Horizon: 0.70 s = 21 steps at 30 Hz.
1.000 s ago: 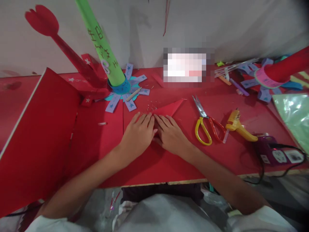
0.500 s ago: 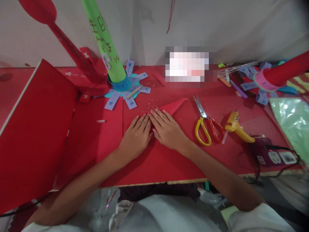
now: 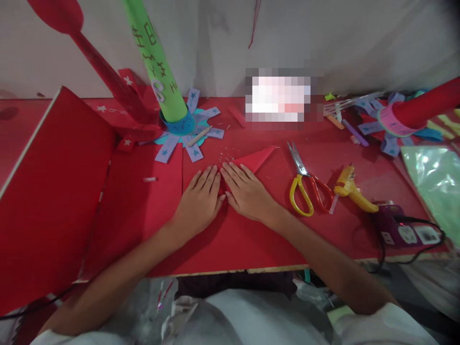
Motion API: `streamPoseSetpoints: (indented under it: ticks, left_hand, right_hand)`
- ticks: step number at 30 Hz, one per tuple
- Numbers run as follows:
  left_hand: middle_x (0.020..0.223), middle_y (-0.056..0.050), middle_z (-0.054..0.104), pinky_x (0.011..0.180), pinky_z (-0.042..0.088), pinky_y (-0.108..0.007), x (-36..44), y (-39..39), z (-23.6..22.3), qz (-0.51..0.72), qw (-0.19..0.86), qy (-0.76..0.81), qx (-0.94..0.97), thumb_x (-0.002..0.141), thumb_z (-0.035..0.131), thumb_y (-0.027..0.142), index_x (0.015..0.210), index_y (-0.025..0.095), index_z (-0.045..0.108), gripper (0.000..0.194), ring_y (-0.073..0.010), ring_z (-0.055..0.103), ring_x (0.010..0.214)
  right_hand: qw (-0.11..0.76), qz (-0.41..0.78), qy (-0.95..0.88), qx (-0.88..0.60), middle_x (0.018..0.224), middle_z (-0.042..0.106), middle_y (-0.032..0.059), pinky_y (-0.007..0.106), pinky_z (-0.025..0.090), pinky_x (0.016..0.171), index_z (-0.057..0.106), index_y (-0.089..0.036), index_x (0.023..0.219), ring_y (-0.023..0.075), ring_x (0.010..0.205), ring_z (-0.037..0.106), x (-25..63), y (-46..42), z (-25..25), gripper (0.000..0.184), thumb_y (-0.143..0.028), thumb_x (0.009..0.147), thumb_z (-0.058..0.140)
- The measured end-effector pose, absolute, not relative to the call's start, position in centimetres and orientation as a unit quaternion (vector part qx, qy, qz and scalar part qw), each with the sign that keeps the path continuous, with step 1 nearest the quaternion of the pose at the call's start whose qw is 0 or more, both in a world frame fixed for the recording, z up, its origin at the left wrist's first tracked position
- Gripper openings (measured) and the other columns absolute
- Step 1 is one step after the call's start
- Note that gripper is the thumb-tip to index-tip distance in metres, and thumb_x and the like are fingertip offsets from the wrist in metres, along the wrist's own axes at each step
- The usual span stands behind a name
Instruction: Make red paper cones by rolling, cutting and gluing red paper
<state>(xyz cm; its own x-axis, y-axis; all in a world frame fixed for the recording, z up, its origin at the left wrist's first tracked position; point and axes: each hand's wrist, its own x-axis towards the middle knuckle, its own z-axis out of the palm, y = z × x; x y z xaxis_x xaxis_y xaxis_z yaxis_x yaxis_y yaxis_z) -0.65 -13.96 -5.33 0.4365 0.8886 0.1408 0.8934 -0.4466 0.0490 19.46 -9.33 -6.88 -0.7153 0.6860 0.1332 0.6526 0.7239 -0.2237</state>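
Note:
Both palms lie flat on a red sheet that looks like folded paper [image 3: 256, 159], whose pointed corner sticks out to the upper right. My left hand [image 3: 200, 199] presses on its left part, fingers stretched out and pointing away from me. My right hand [image 3: 247, 191] rests flat beside it, fingertips on the sheet and thumb pointing at the left thumb. The hands cover most of the sheet, so its full shape is hidden. Tiny pale scraps [image 3: 227, 155] lie just beyond the fingertips. To the right are scissors [image 3: 303, 184] with one yellow and one red handle, blades apart.
A yellow glue gun [image 3: 354, 189] lies by the scissors, near a purple power strip [image 3: 404, 225] with a black cord. A green paper tube [image 3: 163, 81] stands behind my left hand, a pencil [image 3: 200, 136] at its base. A red board [image 3: 53, 201] rises at left.
My hands have stayed flat on the red sheet, shifting slightly left and drawing apart a little, thumbs now side by side. The view has tilted slightly; the other things have not moved.

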Motion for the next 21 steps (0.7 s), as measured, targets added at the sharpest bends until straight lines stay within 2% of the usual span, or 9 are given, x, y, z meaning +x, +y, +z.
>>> streamPoseSetpoints:
  ticks: [8,12,15,18,20,21]
  left_hand:
    - [0.160,-0.022,0.060,0.132,0.039,-0.057,-0.9,-14.4,-4.8,-0.086,0.039,-0.489,-0.867,0.112,0.043,0.029,0.151,0.002,0.062,0.051,-0.0371,0.057,0.151]
    - [0.154,-0.019,0.067,0.131,0.040,-0.062,-1.5,-14.7,-5.0,-0.102,0.033,-0.474,-0.874,0.110,0.049,0.028,0.142,0.010,0.070,0.042,-0.0370,0.061,0.147]
    - [0.151,-0.018,0.068,0.129,0.043,-0.061,-1.9,-14.9,-5.4,-0.107,0.035,-0.471,-0.875,0.109,0.052,0.028,0.139,0.012,0.073,0.039,-0.0367,0.063,0.145]
    - [0.153,-0.017,0.068,0.127,0.046,-0.060,-2.1,-14.9,-5.6,-0.116,0.040,-0.472,-0.873,0.109,0.051,0.028,0.141,0.012,0.072,0.041,-0.0364,0.063,0.145]
    - [0.154,-0.015,0.067,0.127,0.046,-0.059,-2.1,-15.0,-5.8,-0.125,0.035,-0.476,-0.870,0.109,0.051,0.028,0.143,0.014,0.071,0.041,-0.0359,0.063,0.145]
    - [0.154,-0.015,0.067,0.127,0.046,-0.059,-2.0,-15.0,-5.8,-0.129,0.030,-0.478,-0.868,0.109,0.052,0.028,0.144,0.016,0.070,0.041,-0.0356,0.062,0.146]
  right_hand:
    - [0.106,0.079,-0.923,-0.362,0.176,0.038,0.0236,0.058,0.025,0.138,0.041,0.004,0.165,0.0355,0.165,0.036,19.5,-9.5,-6.5,0.065,-0.026,0.107,0.042]
    - [0.117,0.071,-0.921,-0.365,0.173,0.044,0.0219,0.057,0.025,0.138,0.048,0.001,0.162,0.0349,0.164,0.038,19.4,-9.6,-6.5,0.061,-0.026,0.108,0.041]
    - [0.134,0.052,-0.923,-0.358,0.169,0.051,0.0197,0.059,0.026,0.137,0.053,-0.003,0.159,0.0347,0.161,0.041,19.6,-9.8,-6.2,0.056,-0.027,0.111,0.039]
    - [0.154,0.023,-0.910,-0.384,0.157,0.063,0.0191,0.058,0.036,0.128,0.062,-0.010,0.152,0.0360,0.148,0.054,21.1,-10.2,-5.0,0.049,-0.028,0.113,0.039]
    - [0.153,0.007,-0.875,-0.459,0.134,0.073,0.0210,0.055,0.049,0.109,0.072,-0.013,0.135,0.0368,0.125,0.064,23.2,-10.6,-3.9,0.043,-0.028,0.113,0.039]
    - [0.141,-0.008,-0.853,-0.503,0.121,0.074,0.0208,0.053,0.052,0.099,0.074,-0.014,0.125,0.0367,0.113,0.066,24.5,-10.9,-3.4,0.041,-0.028,0.112,0.038]
